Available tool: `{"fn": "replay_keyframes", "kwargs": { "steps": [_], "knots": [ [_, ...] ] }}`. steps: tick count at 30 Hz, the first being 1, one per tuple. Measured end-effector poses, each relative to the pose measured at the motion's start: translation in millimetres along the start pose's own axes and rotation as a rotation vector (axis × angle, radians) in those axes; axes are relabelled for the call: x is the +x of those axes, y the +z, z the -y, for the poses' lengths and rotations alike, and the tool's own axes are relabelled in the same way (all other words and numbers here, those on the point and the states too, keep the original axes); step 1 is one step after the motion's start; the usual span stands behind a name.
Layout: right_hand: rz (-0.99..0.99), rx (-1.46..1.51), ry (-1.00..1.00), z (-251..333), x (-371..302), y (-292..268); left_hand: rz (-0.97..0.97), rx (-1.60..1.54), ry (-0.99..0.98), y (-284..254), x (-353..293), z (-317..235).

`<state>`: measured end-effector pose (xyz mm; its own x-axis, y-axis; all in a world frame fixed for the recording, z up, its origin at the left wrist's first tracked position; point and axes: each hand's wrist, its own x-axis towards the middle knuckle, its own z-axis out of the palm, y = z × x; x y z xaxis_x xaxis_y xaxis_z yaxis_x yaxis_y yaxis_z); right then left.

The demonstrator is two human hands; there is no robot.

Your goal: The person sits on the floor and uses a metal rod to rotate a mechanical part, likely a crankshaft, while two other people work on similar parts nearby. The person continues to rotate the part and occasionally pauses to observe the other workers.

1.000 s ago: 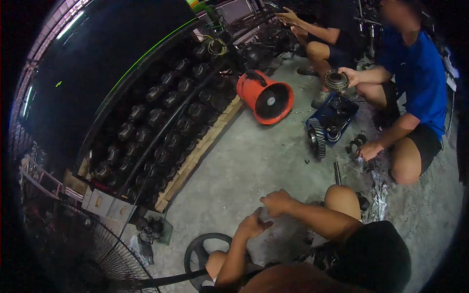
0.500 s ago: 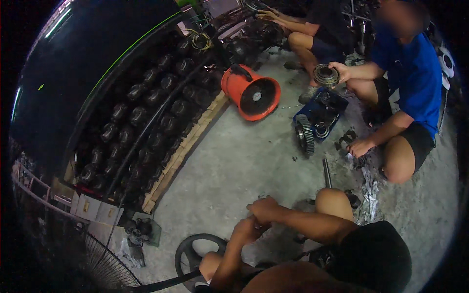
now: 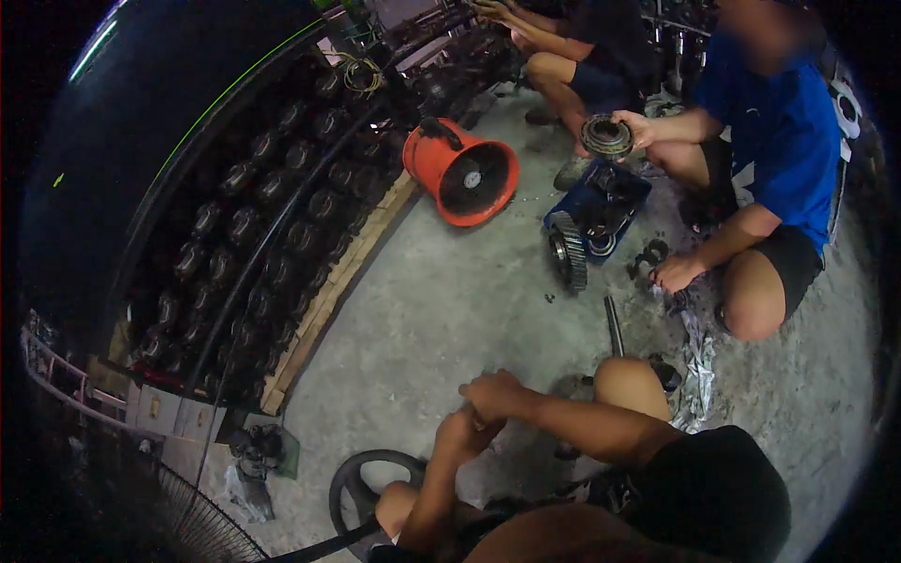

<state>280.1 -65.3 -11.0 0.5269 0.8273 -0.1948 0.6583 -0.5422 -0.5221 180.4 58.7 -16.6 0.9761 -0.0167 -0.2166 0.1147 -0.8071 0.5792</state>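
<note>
Where grey concrete floor (image 3: 422,310) spread through a dim workshop, items ran left to right: one lit tube lamp (image 3: 96,49); one wire fan guard (image 3: 192,514); one wood-edged rack (image 3: 349,293) of dark round parts (image 3: 244,225), too shadowed to count; one steering wheel (image 3: 355,480), near the left forearm (image 3: 436,497); one orange blower (image 3: 436,171); one left hand (image 3: 463,435) and one right hand (image 3: 493,394), touching, both curled, any grasp impossible to tell; one gear (image 3: 569,251), just beside one blue tray (image 3: 572,195); one metal rod (image 3: 614,324); two co-workers (image 3: 774,122), one holding a ringed metal part (image 3: 607,137).
</note>
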Motion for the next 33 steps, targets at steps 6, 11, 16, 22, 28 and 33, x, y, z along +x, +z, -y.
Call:
{"fn": "replay_keyframes", "kwargs": {
  "steps": [6, 11, 16, 22, 28, 33],
  "knots": [
    [-0.038, -0.009, -0.026, 4, -4, 0, 0.032, -0.013, -0.066, -6, -5, -10],
    [0.052, -0.009, 0.026, 3, 2, 3, 0.007, -0.057, -0.074, -8, -6, -14],
    [0.086, 0.008, 0.034, 9, 5, -5, 0.023, -0.058, -0.102, -8, -5, -8],
    [0.033, -0.030, 0.027, 6, -1, 5, 0.071, -0.008, -0.147, -22, -8, -39],
    [0.068, -0.037, 0.029, 14, -1, -6, 0.006, -0.045, -0.042, -11, -11, -10],
    [0.100, -0.054, 0.032, 17, -3, -8, 0.009, -0.026, -0.065, -11, -14, -11]
  ]
}}
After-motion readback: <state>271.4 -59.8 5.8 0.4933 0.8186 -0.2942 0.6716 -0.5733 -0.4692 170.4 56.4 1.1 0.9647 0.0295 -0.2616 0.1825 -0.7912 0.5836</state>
